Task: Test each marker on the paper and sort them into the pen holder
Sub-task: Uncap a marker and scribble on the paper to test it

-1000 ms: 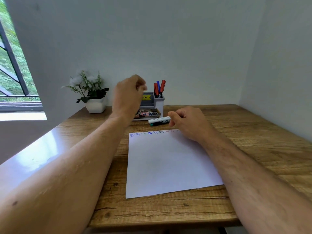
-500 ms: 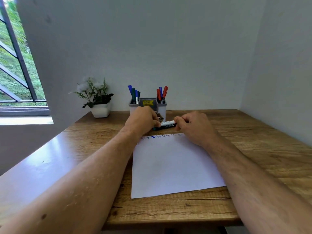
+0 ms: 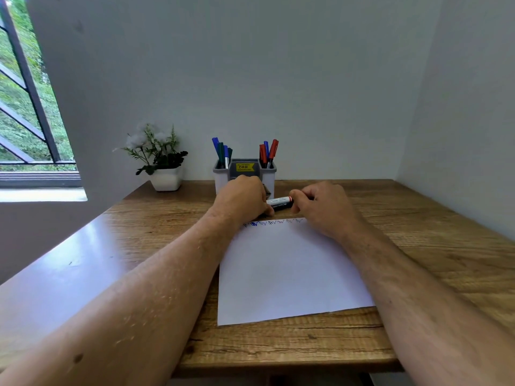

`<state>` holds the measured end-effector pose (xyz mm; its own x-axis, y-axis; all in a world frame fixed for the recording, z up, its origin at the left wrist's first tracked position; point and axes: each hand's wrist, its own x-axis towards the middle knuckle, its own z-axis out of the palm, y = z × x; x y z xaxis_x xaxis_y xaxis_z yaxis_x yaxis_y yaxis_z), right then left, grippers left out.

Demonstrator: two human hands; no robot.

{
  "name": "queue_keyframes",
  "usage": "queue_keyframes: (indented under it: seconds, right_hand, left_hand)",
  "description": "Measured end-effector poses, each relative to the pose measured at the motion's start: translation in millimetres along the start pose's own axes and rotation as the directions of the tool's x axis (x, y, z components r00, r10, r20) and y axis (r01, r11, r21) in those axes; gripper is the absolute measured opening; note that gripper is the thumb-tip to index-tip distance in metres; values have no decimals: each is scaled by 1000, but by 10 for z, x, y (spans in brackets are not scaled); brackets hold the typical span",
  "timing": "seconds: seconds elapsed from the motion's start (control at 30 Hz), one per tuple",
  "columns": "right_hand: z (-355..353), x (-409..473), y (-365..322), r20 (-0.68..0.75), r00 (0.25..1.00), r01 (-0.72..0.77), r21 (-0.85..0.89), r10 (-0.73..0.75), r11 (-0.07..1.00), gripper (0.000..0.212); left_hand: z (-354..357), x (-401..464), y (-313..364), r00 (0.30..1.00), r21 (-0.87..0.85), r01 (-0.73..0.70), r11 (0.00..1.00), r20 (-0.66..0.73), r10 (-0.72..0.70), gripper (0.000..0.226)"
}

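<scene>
Head view, looking down along both forearms at a wooden surface [image 3: 418,246]. Landmark: the pen holder [image 3: 244,174], grey and white with a yellow price sticker, standing at the far edge against the wall.

Just in front of the pen holder, both hands meet over two markers. White marker [image 3: 278,201] with a red band lies crosswise; a black marker [image 3: 280,207] lies directly under or beside it, touching. Left hand [image 3: 242,199], fingers curled, grip closed on the left ends of these markers; which of the two it holds cannot be told. Right hand [image 3: 323,207], fingers curled, grip closed around the right end of the white marker.

Inside the pen holder: blue and green markers [image 3: 222,153] upright in the left compartment, red and blue markers [image 3: 268,153] in the right one.

Paper [image 3: 287,271] lies nearer the camera than the pen holder, with a row of small coloured scribbles [image 3: 271,223] along its far edge, just below the hands.

Left of the pen holder, well apart: white potted plant [image 3: 163,160]. Further left, a barred window [image 3: 25,107].
</scene>
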<state>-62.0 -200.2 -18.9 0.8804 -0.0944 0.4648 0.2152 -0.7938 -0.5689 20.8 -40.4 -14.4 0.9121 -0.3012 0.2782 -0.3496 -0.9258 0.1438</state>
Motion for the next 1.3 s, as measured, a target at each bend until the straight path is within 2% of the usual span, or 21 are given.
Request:
queue_keyframes:
  seconds: [0.13, 0.27, 0.3, 0.33, 0.4, 0.43, 0.47, 0.5, 0.63, 0.8, 0.9, 1.0, 1.13, 1.3]
  right_hand:
    - [5, 9, 8, -21, 1000, -14, 6, 14, 1000, 36]
    - [-3, 24, 31, -82, 994, -68, 29, 70, 997, 32]
    - [-10, 26, 38, -100, 991, -85, 33, 88, 996, 28]
    - [-18, 26, 38, -121, 987, -101, 36, 104, 994, 24]
    - [-24, 28, 35, -151, 980, -119, 58, 126, 991, 24]
    - [-21, 32, 29, -152, 978, -127, 95, 141, 987, 26]
    - [-21, 34, 19, -144, 976, -141, 154, 164, 978, 29]
    - [-18, 41, 13, -131, 972, -164, 227, 197, 960, 33]
    - [-6, 93, 31, -68, 959, -215, 458, 275, 862, 38]
    - [-35, 82, 13, -18, 960, -219, 572, 279, 791, 30]
    - [-28, 100, 4, -2, 954, -233, 628, 301, 742, 24]
    - [-34, 123, 19, 9, 949, -246, 647, 316, 721, 21]
    - [-54, 92, -25, 72, 955, -268, 627, 288, 732, 23]
    - [-8, 44, -85, 129, 969, -248, 485, 212, 839, 29]
  left_hand:
    - [-26, -10, -5, 1000, -37, 15, 999, -14, -15, 39]
    - [-142, -11, -3, 992, -307, 128, 943, 21, -128, 34]
    - [-180, -21, 6, 985, -416, 171, 893, 39, -171, 34]
    - [-215, -38, 17, 975, -555, 216, 803, 80, -207, 33]
    - [-282, -71, 40, 945, -795, 324, 513, 248, -213, 27]
    - [-303, -83, 50, 929, -845, 370, 386, 329, -171, 24]
    - [-311, -92, 61, 915, -861, 404, 308, 386, -120, 22]
    - [-308, -98, 74, 901, -861, 430, 271, 427, -71, 21]
    - [-298, -160, 177, 866, -844, 450, 292, 493, 91, 18]
    - [-273, -187, 217, 850, -837, 436, 331, 504, 154, 21]
    - [-243, -176, 199, 870, -830, 413, 376, 482, 108, 29]
    - [-214, -154, 178, 937, -863, 317, 394, 348, 9, 42]
    - [-193, -109, 173, 995, -972, 86, 219, 75, -58, 35]
    - [-254, -145, 218, 1000, -1000, -9, 25, -10, -29, 24]
